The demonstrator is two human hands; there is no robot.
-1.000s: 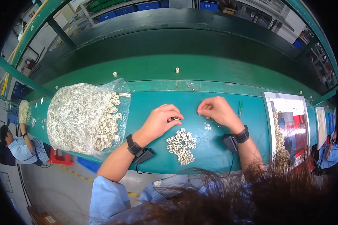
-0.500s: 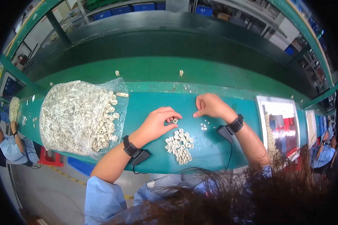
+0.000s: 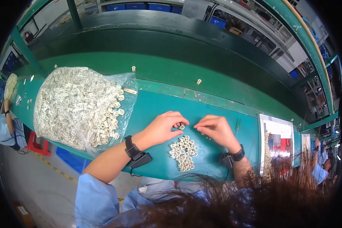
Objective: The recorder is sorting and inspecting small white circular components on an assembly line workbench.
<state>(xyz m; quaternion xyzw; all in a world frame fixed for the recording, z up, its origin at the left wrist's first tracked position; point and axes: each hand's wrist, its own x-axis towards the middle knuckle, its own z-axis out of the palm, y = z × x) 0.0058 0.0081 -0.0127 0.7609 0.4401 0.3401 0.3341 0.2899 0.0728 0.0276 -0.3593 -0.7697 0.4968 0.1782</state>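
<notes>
My left hand (image 3: pixel 164 127) rests on the teal worktop (image 3: pixel 148 110), its fingertips pinching a small cream plastic part (image 3: pixel 181 127). My right hand (image 3: pixel 214 129) lies just to its right, fingers curled down on the worktop near a tiny part; whether it holds one is hidden. Below and between the hands is a small pile of cream ring-shaped parts (image 3: pixel 183 152). A large clear plastic bag (image 3: pixel 79 106) full of the same parts lies open at the left, its mouth facing the hands. Both wrists wear black bands with cables.
A framed sheet with pictures (image 3: pixel 279 142) lies at the right, with a column of parts along its left edge. Loose parts (image 3: pixel 198 81) dot the green ledge behind. Another person in blue (image 3: pixel 3 125) sits far left; another is at the far right edge.
My right hand has moved left, closer to my left hand, so the two now almost meet above the small pile. The view has shifted a little.
</notes>
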